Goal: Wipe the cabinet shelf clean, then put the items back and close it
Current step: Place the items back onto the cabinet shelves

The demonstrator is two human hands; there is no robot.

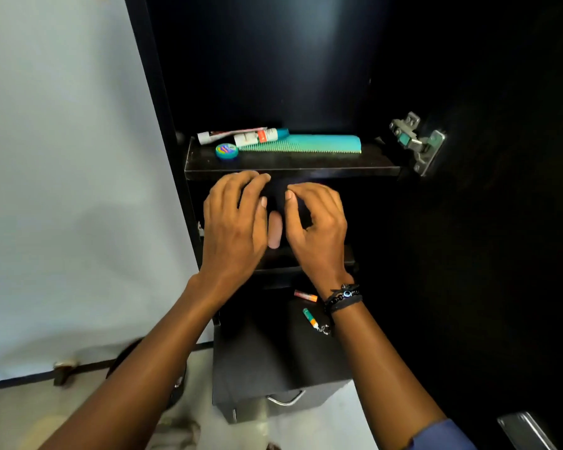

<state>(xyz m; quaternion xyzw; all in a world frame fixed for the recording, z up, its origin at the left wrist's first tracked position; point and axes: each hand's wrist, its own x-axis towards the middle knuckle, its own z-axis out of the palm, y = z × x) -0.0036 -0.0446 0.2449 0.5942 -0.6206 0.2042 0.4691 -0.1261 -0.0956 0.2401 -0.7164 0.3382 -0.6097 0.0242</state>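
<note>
Head camera shows the left hand (234, 222) and right hand (316, 228) close together in front of the open cabinet (273, 76), just below the upper shelf (290, 165); both have curled fingers, the right thumb and forefinger pinched, as if working something dark between them, perhaps a cloth, but against the black interior I cannot tell whether they hold anything; a pale pink shape (274, 228) in the gap between them I cannot name; behind the hands the lower shelf (306, 254) is mostly hidden; on the upper shelf lie a teal comb (325, 142), a white tube (231, 134), a small bottle (260, 136) and a round tin (227, 150), the tin nearest the front edge; below, on a low drawer unit (273, 358), lie a red stick (305, 295) and a green stick (310, 316), well apart from the shelves, so putting back looks unfinished; the risks as I judge them: the left fingertips sit right at the upper shelf's front edge, so an upward lift could knock the tin or comb off; the right wrist hangs just beside the two sticks and could sweep them to the floor; the hinge (418, 142) juts out at the right, a likely snag for any cloth.
</note>
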